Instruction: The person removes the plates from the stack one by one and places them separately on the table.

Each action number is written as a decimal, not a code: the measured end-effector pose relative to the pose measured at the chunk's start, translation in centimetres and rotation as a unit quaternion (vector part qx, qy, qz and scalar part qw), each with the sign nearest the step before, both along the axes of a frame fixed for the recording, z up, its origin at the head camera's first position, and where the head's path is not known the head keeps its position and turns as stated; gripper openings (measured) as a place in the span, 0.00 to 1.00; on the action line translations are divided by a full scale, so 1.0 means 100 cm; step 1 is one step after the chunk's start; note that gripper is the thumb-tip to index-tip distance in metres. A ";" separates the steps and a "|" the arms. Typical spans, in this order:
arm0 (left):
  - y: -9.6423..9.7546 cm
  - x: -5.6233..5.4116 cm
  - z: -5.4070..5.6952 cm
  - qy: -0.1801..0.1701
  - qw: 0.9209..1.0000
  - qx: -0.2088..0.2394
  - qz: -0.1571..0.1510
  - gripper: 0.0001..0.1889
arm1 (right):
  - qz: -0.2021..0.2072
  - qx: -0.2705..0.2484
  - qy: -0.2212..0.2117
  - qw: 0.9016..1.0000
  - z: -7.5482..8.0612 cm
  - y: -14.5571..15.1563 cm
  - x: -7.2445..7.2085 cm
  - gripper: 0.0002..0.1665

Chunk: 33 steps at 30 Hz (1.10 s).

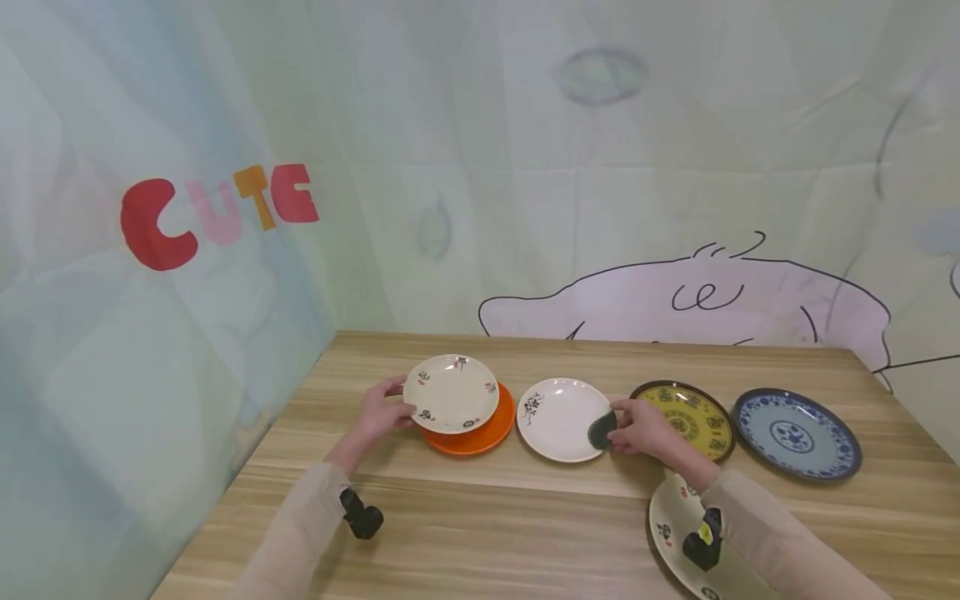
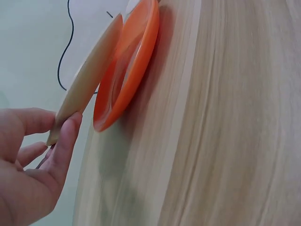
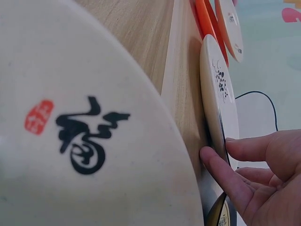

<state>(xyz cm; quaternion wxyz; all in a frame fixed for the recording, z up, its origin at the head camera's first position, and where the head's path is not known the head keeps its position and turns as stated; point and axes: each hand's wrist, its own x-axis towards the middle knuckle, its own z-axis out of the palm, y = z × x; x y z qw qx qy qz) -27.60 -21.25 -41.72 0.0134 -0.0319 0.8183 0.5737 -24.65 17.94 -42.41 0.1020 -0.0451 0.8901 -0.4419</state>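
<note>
My left hand [image 1: 381,412] pinches the left rim of a cream plate [image 1: 450,394] with small dark and red marks. That plate is held above an orange plate [image 1: 480,438], covering most of it; the left wrist view shows a gap between the two. My right hand [image 1: 643,428] grips the right rim of a white plate [image 1: 558,421] with a black flower print and a dark green patch. In the right wrist view, thumb and fingers lie on either side of the white plate's edge [image 3: 217,99].
Right of the white plate lie a yellow patterned plate [image 1: 697,419] with a dark rim and a blue-and-white plate [image 1: 797,435]. Another cream plate [image 1: 675,533] lies under my right forearm. All are on a wooden table [image 1: 480,533] against a printed backdrop [image 1: 450,167].
</note>
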 end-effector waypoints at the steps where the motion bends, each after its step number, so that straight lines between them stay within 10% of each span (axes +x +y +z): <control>1: -0.003 0.001 0.000 0.003 1.000 0.002 0.003 0.31 | 0.001 0.001 0.000 1.000 0.000 0.000 0.000 0.34; 33: -0.071 0.025 -0.008 -0.028 0.993 0.045 0.102 0.34 | -0.005 0.000 -0.007 1.000 -0.001 -0.001 -0.001 0.33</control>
